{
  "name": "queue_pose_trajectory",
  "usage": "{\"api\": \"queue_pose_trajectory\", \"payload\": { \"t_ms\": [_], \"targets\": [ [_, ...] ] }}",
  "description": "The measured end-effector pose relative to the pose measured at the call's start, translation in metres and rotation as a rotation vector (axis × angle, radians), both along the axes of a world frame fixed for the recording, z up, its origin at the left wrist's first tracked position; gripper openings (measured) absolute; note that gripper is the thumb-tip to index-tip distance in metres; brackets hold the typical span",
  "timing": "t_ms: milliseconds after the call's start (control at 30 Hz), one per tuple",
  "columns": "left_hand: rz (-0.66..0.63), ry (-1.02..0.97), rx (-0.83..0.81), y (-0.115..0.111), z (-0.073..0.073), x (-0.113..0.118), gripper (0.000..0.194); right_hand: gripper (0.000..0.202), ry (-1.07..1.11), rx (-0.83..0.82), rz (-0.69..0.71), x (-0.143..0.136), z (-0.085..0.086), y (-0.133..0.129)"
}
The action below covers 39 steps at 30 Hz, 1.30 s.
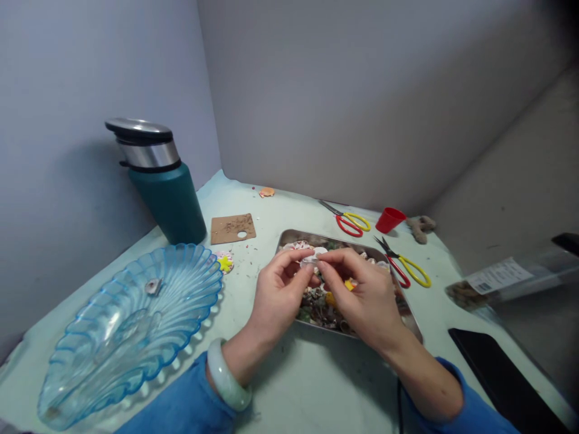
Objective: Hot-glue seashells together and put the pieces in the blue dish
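Observation:
Both hands meet above a metal tray (286, 236) filled with small mixed pieces, some white, green, brown and yellow. Between the fingertips is a small, clear or whitish piece (310, 260). My left hand (279, 289) pinches it from the left with thumb and forefinger, below a pale green bangle on the wrist. From the right, my right hand (362, 289) pinches the same piece, its fingertips nearly touching those of the left. The piece's exact shape is too small to tell.
A blue shell-shaped dish (181, 313) and teal bottle (169, 202) stand left. Cardboard (226, 230) lies behind. Two scissors (350, 223), (409, 269), a red cup (389, 220), a black flat object (502, 380) and a plastic bag (520, 283) are right.

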<state>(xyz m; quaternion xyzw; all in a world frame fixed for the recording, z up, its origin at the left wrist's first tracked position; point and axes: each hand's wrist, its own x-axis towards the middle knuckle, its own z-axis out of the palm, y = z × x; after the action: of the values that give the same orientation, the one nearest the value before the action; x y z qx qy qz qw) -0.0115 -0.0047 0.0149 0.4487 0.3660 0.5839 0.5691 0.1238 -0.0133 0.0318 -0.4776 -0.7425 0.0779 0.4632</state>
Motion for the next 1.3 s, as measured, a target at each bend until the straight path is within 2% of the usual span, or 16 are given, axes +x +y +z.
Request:
{"api": "queue_pose_trajectory", "payload": {
  "t_ms": [100,267,833,967,1167,1300],
  "targets": [
    [0.002,-0.010,-0.020,0.0008,-0.0002,-0.0007,0.019,0.009,-0.065,0.100,-0.007,-0.0002,-0.0017,-0.0002],
    [0.020,-0.015,-0.034,0.0014,-0.0003,-0.0003,0.017,0.009,-0.080,0.141,0.002,-0.0002,-0.0035,0.0004],
    [0.041,-0.033,0.059,-0.0001,-0.0001,-0.0008,0.012,0.008,-0.076,0.109,0.013,-0.0023,-0.0018,-0.0018],
    [0.029,-0.012,0.021,-0.0002,0.0000,-0.0009,0.015,0.008,-0.051,0.054,0.006,-0.0020,-0.0003,-0.0016],
    [-0.029,-0.034,-0.011,-0.0011,0.0004,-0.0011,0.026,0.006,0.035,-0.137,-0.002,-0.0002,0.0011,0.0010],
    [-0.042,-0.059,-0.014,-0.0003,-0.0022,-0.0014,0.028,0.007,0.046,-0.159,0.009,0.0007,0.0014,0.0021]
  ]
}}
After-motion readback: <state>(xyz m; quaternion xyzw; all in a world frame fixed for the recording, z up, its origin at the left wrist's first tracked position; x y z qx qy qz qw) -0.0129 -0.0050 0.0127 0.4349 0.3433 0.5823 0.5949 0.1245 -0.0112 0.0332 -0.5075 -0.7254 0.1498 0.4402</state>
